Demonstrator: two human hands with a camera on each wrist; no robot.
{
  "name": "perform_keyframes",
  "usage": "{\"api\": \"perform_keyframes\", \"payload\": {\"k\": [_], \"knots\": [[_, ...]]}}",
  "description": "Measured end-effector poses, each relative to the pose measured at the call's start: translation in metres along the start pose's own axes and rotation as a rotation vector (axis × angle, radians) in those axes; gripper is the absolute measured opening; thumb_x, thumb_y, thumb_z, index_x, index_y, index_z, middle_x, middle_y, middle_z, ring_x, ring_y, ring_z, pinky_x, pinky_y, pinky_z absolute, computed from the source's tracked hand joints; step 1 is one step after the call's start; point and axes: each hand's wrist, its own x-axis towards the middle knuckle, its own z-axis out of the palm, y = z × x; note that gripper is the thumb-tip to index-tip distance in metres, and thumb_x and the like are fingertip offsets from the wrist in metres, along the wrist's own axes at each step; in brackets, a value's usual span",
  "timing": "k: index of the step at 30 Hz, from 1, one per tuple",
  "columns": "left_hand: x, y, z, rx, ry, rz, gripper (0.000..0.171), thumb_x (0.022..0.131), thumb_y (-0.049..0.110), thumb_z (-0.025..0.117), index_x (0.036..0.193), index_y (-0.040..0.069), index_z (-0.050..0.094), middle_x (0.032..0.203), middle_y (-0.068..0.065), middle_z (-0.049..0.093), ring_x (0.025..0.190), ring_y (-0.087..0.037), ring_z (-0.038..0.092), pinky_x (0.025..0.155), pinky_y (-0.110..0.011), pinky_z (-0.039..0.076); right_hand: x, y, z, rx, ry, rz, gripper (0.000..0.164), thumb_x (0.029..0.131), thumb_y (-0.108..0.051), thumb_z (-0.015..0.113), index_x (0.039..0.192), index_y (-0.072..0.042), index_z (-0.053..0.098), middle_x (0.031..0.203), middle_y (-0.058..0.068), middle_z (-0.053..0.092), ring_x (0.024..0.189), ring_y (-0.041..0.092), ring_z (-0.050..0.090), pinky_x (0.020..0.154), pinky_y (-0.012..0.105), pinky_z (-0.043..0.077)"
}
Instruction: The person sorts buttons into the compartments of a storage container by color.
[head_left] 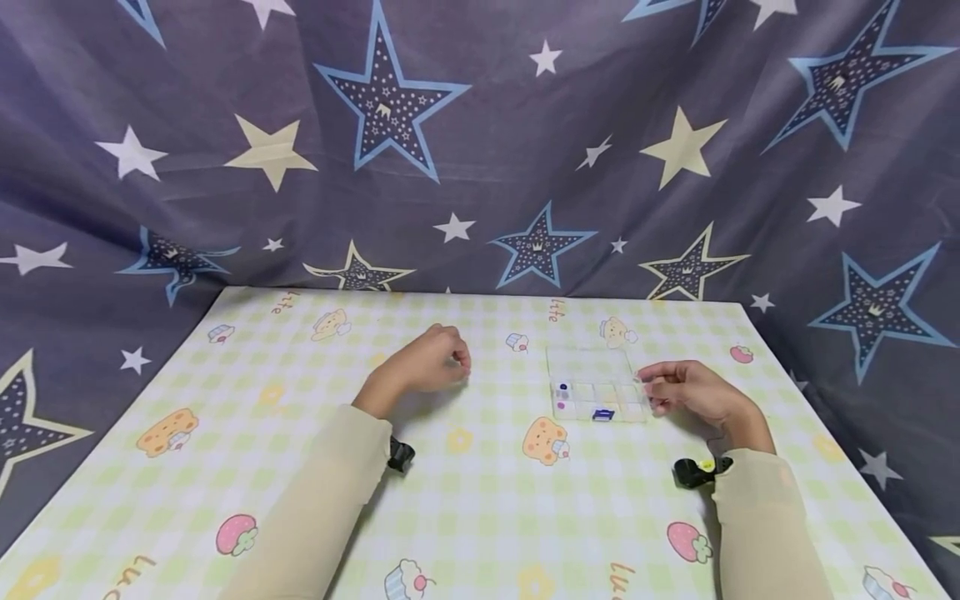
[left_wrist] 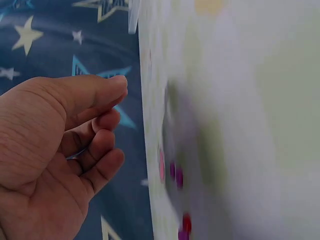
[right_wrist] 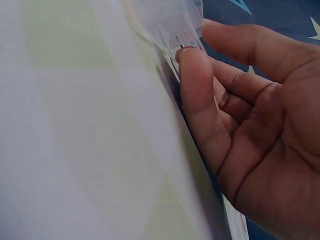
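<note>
A clear plastic compartment box [head_left: 585, 400] lies on the table with its lid [head_left: 588, 364] raised at the back. A dark blue bead [head_left: 563, 387] and a purple bead [head_left: 560, 406] show in its left compartments. My right hand [head_left: 693, 392] holds the box's right end between thumb and fingers; the right wrist view shows the fingertips on its clear edge [right_wrist: 185, 37]. Left of the box, my left hand [head_left: 431, 360] hovers over the table, fingers loosely curled and nothing visible between them. In the left wrist view, purple beads [left_wrist: 179, 177] and a red bead [left_wrist: 186, 222] lie beyond it.
A checked cloth [head_left: 450, 517] with printed bears, cupcakes and strawberries covers the table. A dark star-patterned curtain [head_left: 480, 183] hangs right behind the table's far edge. A blue label [head_left: 603, 414] shows at the front of the box. Each wrist wears a black camera strap [head_left: 401, 455].
</note>
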Motion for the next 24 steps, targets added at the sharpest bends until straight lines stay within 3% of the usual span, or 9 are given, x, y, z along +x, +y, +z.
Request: {"api": "perform_keyframes", "payload": {"k": [5, 10, 14, 24], "knots": [[-0.015, -0.017, -0.012, -0.058, 0.000, -0.082, 0.007, 0.096, 0.014, 0.071, 0.091, 0.012, 0.076, 0.095, 0.000, 0.059, 0.103, -0.025, 0.052, 0.095, -0.045, 0.044, -0.002, -0.001, 0.000, -0.001, 0.000, -0.008, 0.047, 0.099, -0.006, 0.065, 0.137, 0.016, 0.049, 0.092, 0.010, 0.067, 0.076, 0.019, 0.065, 0.073, 0.032, 0.057], [-0.026, -0.033, -0.016, -0.076, 0.000, -0.137, 0.007, 0.095, 0.014, 0.072, 0.090, 0.013, 0.076, 0.094, -0.001, 0.058, 0.093, -0.022, 0.051, 0.087, -0.042, 0.044, -0.002, -0.001, 0.001, -0.007, 0.004, -0.005, 0.047, 0.098, -0.006, 0.065, 0.137, 0.015, 0.050, 0.092, 0.010, 0.067, 0.075, 0.019, 0.064, 0.073, 0.032, 0.057], [-0.029, -0.040, -0.017, -0.081, -0.018, -0.139, 0.005, 0.095, 0.012, 0.073, 0.091, 0.013, 0.075, 0.096, -0.002, 0.059, 0.087, -0.019, 0.053, 0.083, -0.040, 0.047, 0.000, 0.000, 0.000, -0.003, 0.023, 0.011, 0.046, 0.097, -0.005, 0.066, 0.136, 0.014, 0.051, 0.091, 0.010, 0.068, 0.075, 0.019, 0.065, 0.072, 0.032, 0.058], [-0.022, -0.043, -0.013, -0.070, -0.083, -0.125, 0.014, 0.093, 0.009, 0.074, 0.080, 0.014, 0.075, 0.084, 0.005, 0.066, 0.075, -0.015, 0.055, 0.079, -0.037, 0.048, 0.001, -0.001, -0.001, -0.002, -0.003, 0.001, 0.048, 0.099, -0.008, 0.066, 0.137, 0.015, 0.049, 0.091, 0.009, 0.068, 0.075, 0.019, 0.065, 0.073, 0.032, 0.057]]}}
